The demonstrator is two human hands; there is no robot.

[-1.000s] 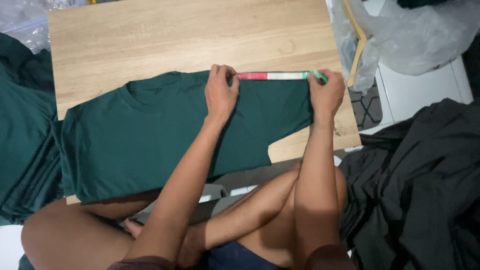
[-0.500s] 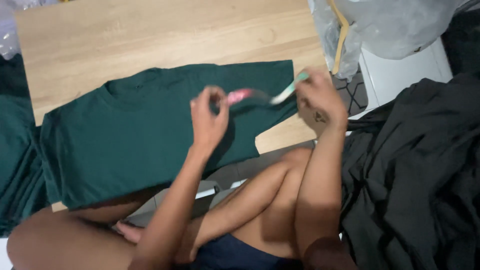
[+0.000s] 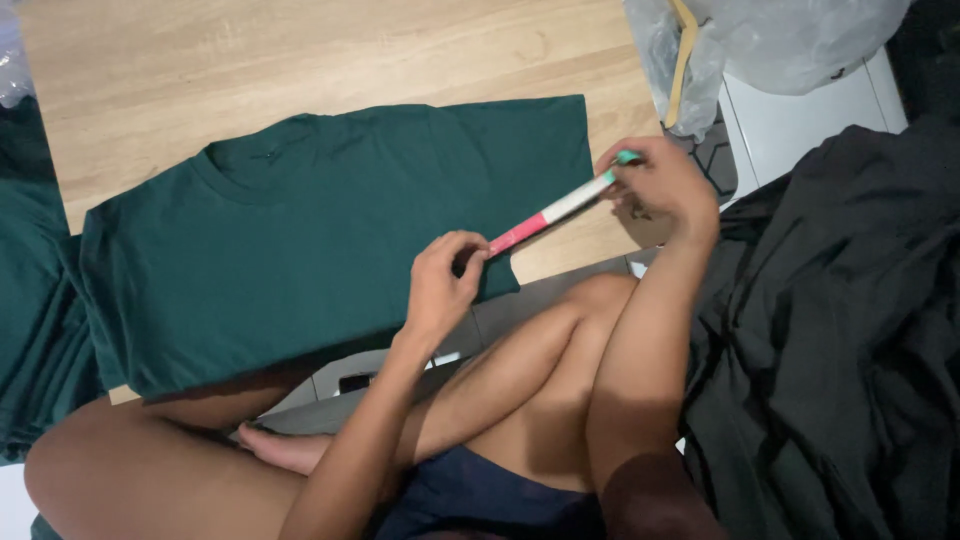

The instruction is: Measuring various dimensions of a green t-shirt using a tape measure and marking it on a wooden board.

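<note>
On the wooden board [image 3: 300, 60], both hands stretch a pink-white tape [image 3: 550, 212] over a green shirt [image 3: 300, 240].

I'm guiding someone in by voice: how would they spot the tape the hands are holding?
Find the wooden table with the green shirt spread on it. At the shirt's right edge, both hands stretch a narrow tape slantwise; it alone is pink, white and teal.

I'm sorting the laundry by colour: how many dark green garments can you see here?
2. One green T-shirt lies spread flat on the wooden board, under the tape held by both hands. More green cloth lies off the board's left edge; it may be more than one piece.
</note>
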